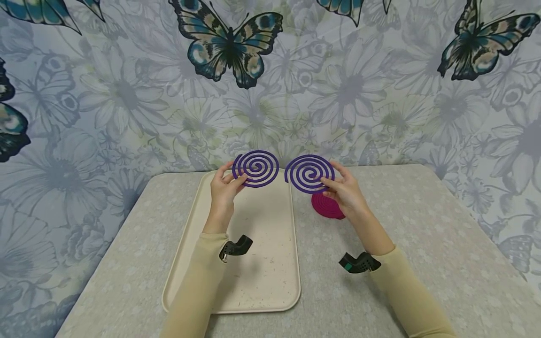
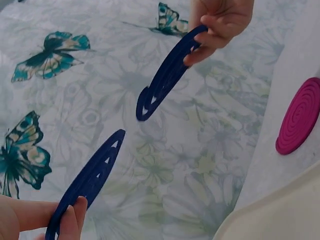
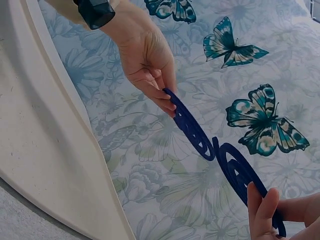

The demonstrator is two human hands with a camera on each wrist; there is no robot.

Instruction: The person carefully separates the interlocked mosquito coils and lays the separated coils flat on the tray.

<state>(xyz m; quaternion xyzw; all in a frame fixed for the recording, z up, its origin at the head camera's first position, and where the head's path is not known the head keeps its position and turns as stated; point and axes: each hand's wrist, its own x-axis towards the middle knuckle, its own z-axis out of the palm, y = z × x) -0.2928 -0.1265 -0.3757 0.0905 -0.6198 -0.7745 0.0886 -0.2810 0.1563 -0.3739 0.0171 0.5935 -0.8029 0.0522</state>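
Observation:
Two flat purple spirals, looking like mosquito coils, are held up side by side in the head view, with a small gap between them. My left hand [image 1: 223, 191] pinches the left purple mosquito coil [image 1: 256, 167] by its outer left side, thumb on the near face. The right purple mosquito coil [image 1: 310, 174] is pinched at its right edge by my right hand [image 1: 347, 191]. Both wrist views show the coils nearly edge-on, clear of any surface. Below the right hand, a magenta coil [image 1: 326, 206] lies on the table, partly hidden by that hand.
A cream tray [image 1: 294, 263] with small dark crumbs on it lies under the left arm. The grey patterned table [image 1: 427, 225] extends to both sides. Behind it stands a wall covering [image 1: 355, 89] with butterflies and flowers. Each wrist wears a black strap mount.

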